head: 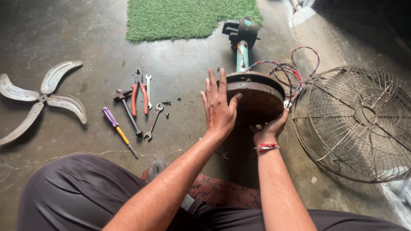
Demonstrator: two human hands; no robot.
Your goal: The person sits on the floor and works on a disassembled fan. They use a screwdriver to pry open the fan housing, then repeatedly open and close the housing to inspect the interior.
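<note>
A rusty round fan base point(257, 96) on a pale blue-green stand pole point(242, 55) lies tipped on the concrete floor, its underside facing me. My left hand point(219, 107) rests flat against the base's left rim, fingers spread and straight. My right hand point(270, 128), a red thread band at the wrist, grips the base's lower right edge from below. Red, blue and black wires point(291, 72) trail from the base toward the right. The dark motor housing point(242, 30) sits at the pole's far end.
A wire fan guard point(355, 122) lies to the right. Metal fan blades point(40, 98) lie at far left. Pliers point(139, 96), spanners point(153, 122), a hammer point(126, 111), a purple-handled screwdriver point(115, 126) and small screws point(167, 102) lie left of the base. A green turf mat point(188, 17) lies beyond.
</note>
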